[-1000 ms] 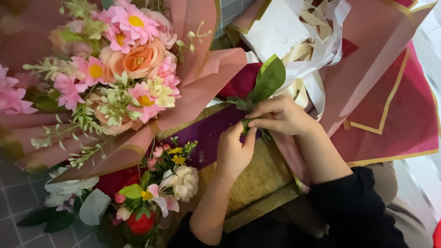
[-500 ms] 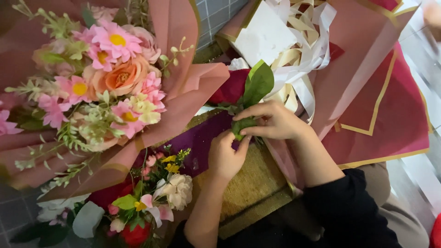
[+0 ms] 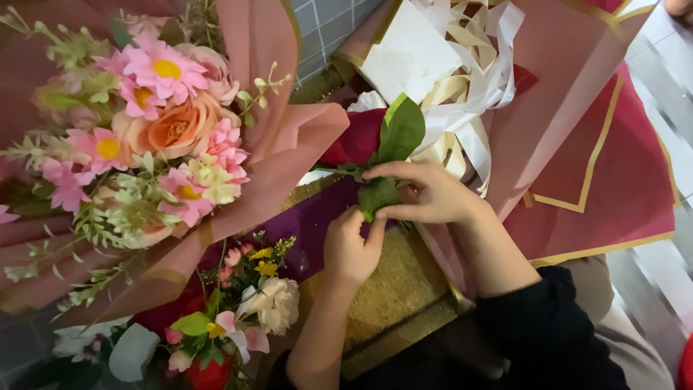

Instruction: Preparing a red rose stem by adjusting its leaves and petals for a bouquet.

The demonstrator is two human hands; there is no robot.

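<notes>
1. Right hand [image 3: 433, 195] reaching in from the right, fingers pinched together on a green leaf [image 3: 377, 196] low on a red rose [image 3: 357, 137]; grip clamped on that leaf.
2. Left hand [image 3: 350, 249] just below, fingertips raised to the same leaf and touching its lower edge; grip closed lightly on it, thumb against forefinger.
3. Rose lying on its side near the middle of the view, bloom pointing left, a second larger leaf [image 3: 401, 130] standing up just above the right hand.
4. Beneath the hands, purple wrapping paper [image 3: 310, 224] over a gold glittery sheet [image 3: 397, 296].
5. Upper left: a large bouquet [image 3: 159, 137] of pink daisies and a peach rose, wrapped in pink paper.
6. Lower left: a smaller bunch [image 3: 245, 310] with a white bloom, yellow buds and red flowers.
7. Upper right: cream ribbon [image 3: 469, 79] bundled on pink paper with gold edging [image 3: 577, 144].
8. Black sleeve [image 3: 548, 332] on the right arm; left forearm bare.
</notes>
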